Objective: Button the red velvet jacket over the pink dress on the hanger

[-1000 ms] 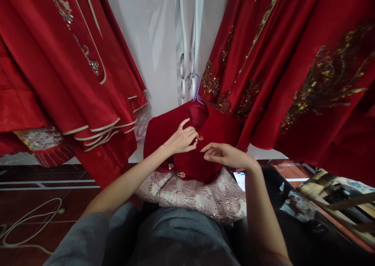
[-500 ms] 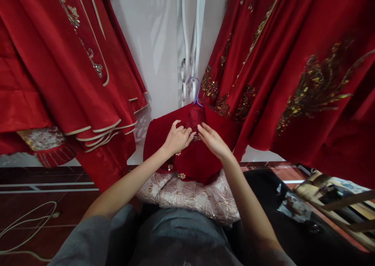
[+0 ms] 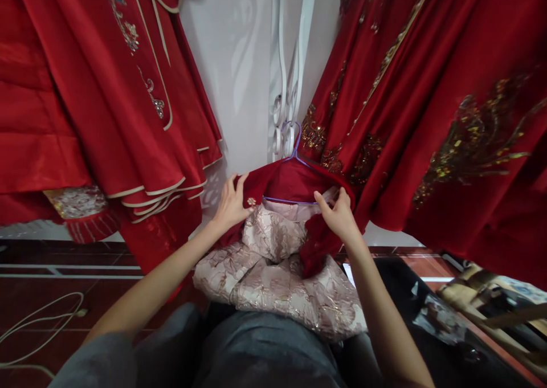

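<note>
While its front is being parted between two bare hands, a dark red garment [image 3: 314, 245] is being carried by a purple hanger [image 3: 296, 143] near the middle of the head view, before a white panel [image 3: 239, 63]. One front edge is being met by the left hand [image 3: 231, 205], whose thumb is being held apart from the raised fingers, just beside a small gold ornament [image 3: 252, 201]; whether cloth is being pinched there cannot be told. The opposite edge is being met by the right hand [image 3: 337, 211], its thumb and forefinger being spread upward; whether anything is being gripped between them cannot be told either. Below this hand, a loose red flap is being draped over a pale brocade dress [image 3: 294, 291], whose upper part is being framed by the opened front, under the hanger's lower bar, while its folds are being gathered close to a grey top [image 3: 256, 342]. The scene is being flanked by trimmed red clothing [image 3: 141, 131] on the left and sequinned red clothing [image 3: 405, 109] on the right. At lower right, a clear packet [image 3: 440, 319] is being supported by a black surface [image 3: 388, 297], and at lower left a pale cable [image 3: 43, 334] is being seen coiled on the floor [image 3: 102, 297].
</note>
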The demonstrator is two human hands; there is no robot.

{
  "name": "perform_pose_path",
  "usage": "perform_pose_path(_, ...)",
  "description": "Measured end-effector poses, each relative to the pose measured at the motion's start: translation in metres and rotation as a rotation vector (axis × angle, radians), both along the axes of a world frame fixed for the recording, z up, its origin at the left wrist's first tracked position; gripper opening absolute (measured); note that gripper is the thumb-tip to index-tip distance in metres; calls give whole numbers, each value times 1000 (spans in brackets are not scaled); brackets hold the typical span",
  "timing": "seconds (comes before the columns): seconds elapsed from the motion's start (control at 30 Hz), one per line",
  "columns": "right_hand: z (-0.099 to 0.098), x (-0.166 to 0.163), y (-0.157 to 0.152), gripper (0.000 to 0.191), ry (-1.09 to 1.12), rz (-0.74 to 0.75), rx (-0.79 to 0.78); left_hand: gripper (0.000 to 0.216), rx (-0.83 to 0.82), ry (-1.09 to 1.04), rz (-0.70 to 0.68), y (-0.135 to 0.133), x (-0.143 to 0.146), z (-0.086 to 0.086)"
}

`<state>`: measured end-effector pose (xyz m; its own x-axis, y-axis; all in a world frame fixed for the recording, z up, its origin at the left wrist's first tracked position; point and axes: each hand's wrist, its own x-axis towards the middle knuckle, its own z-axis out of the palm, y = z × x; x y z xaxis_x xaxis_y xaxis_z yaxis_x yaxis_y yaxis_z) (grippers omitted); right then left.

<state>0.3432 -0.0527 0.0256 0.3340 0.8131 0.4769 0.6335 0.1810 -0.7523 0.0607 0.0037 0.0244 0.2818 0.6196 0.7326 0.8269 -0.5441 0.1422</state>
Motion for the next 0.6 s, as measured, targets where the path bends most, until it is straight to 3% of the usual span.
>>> perform_pose_path(0.17,-9,6,-2,92,-47,-17,-16,74,41,-3,90,9,8,-11)
perform_pose_path(0.37,22,50,28,66,-310,-207,84,52,-39,-103,243,25,-20,24)
perform_pose_path(0.47,32,68,45,61,-444,-229,29,46,-86,-171,206,35,-36,40)
perform_pose_path(0.6,29,83,50,60,-624,-194,-107,34,-355,-340,116,53,-52,37)
